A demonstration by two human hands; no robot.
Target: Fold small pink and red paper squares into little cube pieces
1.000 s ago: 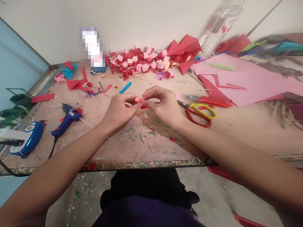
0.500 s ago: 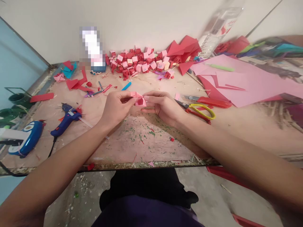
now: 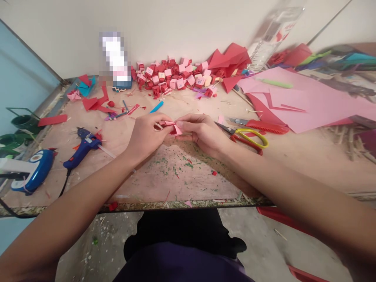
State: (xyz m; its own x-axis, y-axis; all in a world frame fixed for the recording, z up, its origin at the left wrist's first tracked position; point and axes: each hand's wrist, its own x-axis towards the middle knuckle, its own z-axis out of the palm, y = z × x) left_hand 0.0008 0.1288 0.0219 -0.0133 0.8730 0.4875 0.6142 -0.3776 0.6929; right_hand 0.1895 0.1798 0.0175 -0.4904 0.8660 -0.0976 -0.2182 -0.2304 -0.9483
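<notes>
A small piece of folded pink paper [image 3: 177, 129] is held between my two hands above the middle of the table. My left hand [image 3: 148, 133] pinches its left side between thumb and fingers. From the other side, my right hand [image 3: 201, 131] grips it with thumb and forefinger, the lower fingers curled beneath. Fingers cover much of the paper, and a darker hollow shows under its top fold. Just right of my right hand lie scissors [image 3: 249, 137] with yellow and red handles. Behind my hands is a heap of small pink and red paper cubes [image 3: 173, 76].
A blue glue gun [image 3: 80, 149] and a blue tape dispenser [image 3: 38, 172] lie at left. A red utility knife [image 3: 264, 126] rests near pink paper sheets [image 3: 311, 98] at right. A clear bottle [image 3: 274, 35] and a blurred-out upright phone-like object [image 3: 114, 58] stand at the back.
The folded pink paper has been pressed flatter, its opening now narrower. My left fingers have shifted over its upper left part; my right hand has hardly moved.
</notes>
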